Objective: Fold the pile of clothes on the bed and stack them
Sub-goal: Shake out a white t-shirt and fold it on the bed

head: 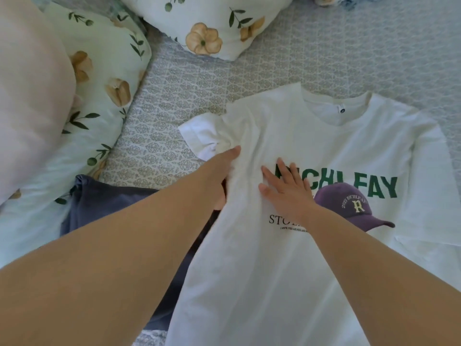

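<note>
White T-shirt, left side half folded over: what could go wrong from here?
1. The left sleeve is bunched and sticks out past the fold where the left hand grips the edge; creasing now would likely trap that lump.
2. The white T-shirt partly overlaps the dark blue-grey garment; pulling the fold could drag it along.
3. The right hand presses flat near the fold line; lifting it early may let the fold spring back.
</note>
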